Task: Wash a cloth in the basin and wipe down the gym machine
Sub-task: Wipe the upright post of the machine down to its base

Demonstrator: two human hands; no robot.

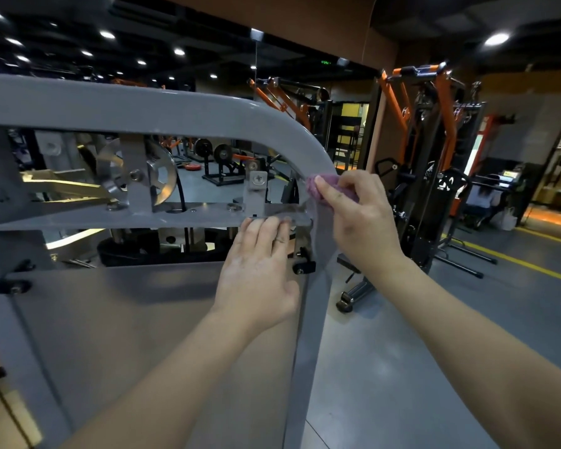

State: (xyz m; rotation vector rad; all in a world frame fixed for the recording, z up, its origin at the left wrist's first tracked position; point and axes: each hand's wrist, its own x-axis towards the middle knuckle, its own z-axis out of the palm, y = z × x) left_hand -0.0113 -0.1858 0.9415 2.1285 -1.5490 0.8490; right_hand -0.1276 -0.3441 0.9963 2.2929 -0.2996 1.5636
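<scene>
A grey gym machine frame (162,108) fills the left half of the view, with a curved top bar bending down at the right. My right hand (357,218) grips a purple cloth (318,186) and presses it against the inside of the frame's bend. My left hand (259,270) lies flat with straight fingers on the edge of the grey cross plate (117,218) and the panel below it. Pulleys and bolts show through the frame opening. No basin is in view.
A translucent shield panel (136,335) covers the machine's lower part, held by black clips (303,265). Orange and black gym rigs (434,140) stand to the right. Grey floor with yellow lines (515,260) runs beyond them. Weight benches stand in the background.
</scene>
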